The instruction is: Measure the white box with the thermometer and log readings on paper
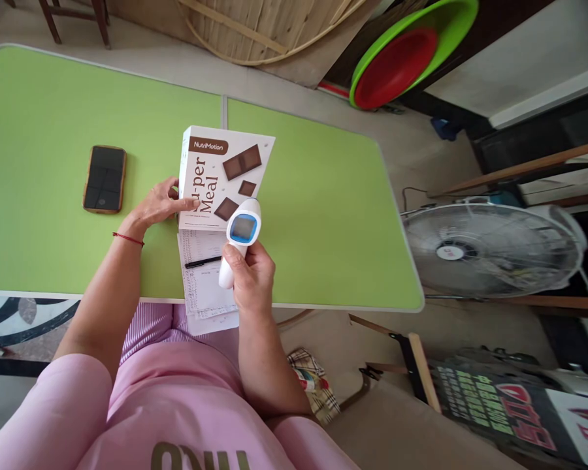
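Note:
My left hand (163, 201) grips the left side of a white box (240, 147) printed "NutriMotion" with pictures of chocolate pieces; its thumb lies across the front. My right hand (251, 274) is wrapped round the handle of a white infrared thermometer (244, 230). The thermometer's blue-framed screen faces me, and its front end is close to the lower right of the box; whether they touch I cannot tell. Below the box lie sheets of paper (208, 290) with rows of handwriting, reaching over the near table edge. A black pen (202, 262) rests on them, its right end close to the thermometer.
A phone (104, 179) in a brown case lies on the green table (323, 215), left of the box. Beyond the right edge stands a large fan (490, 251). Red (396, 65) and green basins (453, 26) lean at the back, beside a round woven tray (274, 26).

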`<state>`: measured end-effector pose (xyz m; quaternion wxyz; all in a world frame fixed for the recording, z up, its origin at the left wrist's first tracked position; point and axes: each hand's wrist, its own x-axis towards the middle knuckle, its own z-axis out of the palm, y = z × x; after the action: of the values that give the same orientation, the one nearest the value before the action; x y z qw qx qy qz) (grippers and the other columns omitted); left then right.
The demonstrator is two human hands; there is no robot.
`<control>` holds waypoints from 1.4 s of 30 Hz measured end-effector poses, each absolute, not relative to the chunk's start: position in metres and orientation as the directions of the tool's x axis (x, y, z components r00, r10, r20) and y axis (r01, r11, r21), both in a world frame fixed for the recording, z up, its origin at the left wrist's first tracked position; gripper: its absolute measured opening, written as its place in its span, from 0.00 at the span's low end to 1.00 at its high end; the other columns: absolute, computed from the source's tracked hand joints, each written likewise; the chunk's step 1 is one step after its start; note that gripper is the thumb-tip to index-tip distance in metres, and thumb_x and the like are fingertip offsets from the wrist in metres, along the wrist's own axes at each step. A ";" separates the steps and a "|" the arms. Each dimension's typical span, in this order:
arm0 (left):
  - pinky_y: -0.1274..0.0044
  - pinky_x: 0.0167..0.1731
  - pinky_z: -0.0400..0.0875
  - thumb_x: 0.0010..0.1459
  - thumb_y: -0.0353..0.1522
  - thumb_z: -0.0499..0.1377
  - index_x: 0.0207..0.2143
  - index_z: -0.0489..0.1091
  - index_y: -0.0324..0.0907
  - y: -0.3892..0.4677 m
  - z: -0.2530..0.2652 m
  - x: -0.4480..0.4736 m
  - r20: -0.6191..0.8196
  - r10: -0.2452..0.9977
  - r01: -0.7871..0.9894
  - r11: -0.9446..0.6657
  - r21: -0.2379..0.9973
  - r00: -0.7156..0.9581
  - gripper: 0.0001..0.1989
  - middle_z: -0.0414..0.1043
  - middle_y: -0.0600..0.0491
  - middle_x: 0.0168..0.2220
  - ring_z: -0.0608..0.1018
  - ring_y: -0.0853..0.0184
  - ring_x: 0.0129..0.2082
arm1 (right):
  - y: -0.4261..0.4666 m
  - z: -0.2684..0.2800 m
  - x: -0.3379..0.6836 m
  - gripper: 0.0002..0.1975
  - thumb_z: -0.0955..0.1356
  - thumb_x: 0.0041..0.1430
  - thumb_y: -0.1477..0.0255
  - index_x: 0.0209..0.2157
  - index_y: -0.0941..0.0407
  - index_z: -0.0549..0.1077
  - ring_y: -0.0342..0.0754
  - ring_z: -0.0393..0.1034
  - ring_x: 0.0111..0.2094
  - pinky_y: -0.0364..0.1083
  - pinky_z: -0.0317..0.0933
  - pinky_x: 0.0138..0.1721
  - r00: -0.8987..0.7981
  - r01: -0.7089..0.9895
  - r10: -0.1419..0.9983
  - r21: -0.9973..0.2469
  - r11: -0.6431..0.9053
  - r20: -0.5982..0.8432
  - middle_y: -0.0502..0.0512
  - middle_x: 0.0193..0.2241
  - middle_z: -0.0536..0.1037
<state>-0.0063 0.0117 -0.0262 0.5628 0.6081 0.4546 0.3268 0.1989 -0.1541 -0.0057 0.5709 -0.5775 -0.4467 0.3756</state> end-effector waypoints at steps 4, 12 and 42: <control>0.69 0.32 0.75 0.52 0.52 0.81 0.58 0.78 0.42 0.011 -0.029 -0.005 -0.113 0.924 0.162 0.057 0.985 0.366 0.38 0.86 0.43 0.48 0.85 0.56 0.38 | -0.152 -0.016 0.221 0.23 0.75 0.66 0.45 0.44 0.51 0.81 0.48 0.70 0.33 0.48 0.70 0.37 0.320 0.261 0.931 -0.961 0.090 0.175 0.50 0.33 0.79; 0.63 0.45 0.83 0.52 0.58 0.80 0.71 0.70 0.45 0.022 -0.050 -0.002 0.113 0.945 0.144 -0.164 0.976 0.308 0.52 0.83 0.39 0.61 0.88 0.52 0.47 | -0.129 -0.071 0.325 0.33 0.72 0.64 0.46 0.61 0.53 0.83 0.63 0.77 0.47 0.61 0.74 0.51 0.386 0.737 0.906 -0.648 -0.191 0.173 0.64 0.46 0.82; 0.35 0.82 0.23 0.45 0.58 0.83 0.89 0.29 0.41 0.011 -0.035 0.004 -0.310 0.878 0.862 -0.194 0.467 0.366 0.88 0.24 0.28 0.89 0.29 0.24 0.88 | -0.123 -0.038 0.284 0.16 0.70 0.71 0.50 0.40 0.47 0.72 0.50 0.71 0.32 0.52 0.71 0.39 0.199 0.603 0.915 -0.780 0.169 0.352 0.50 0.32 0.77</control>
<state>0.0039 0.0113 -0.0353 0.2930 0.7727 0.5630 0.0130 0.2842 -0.1226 -0.0383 0.4610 -0.6220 -0.6099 0.1690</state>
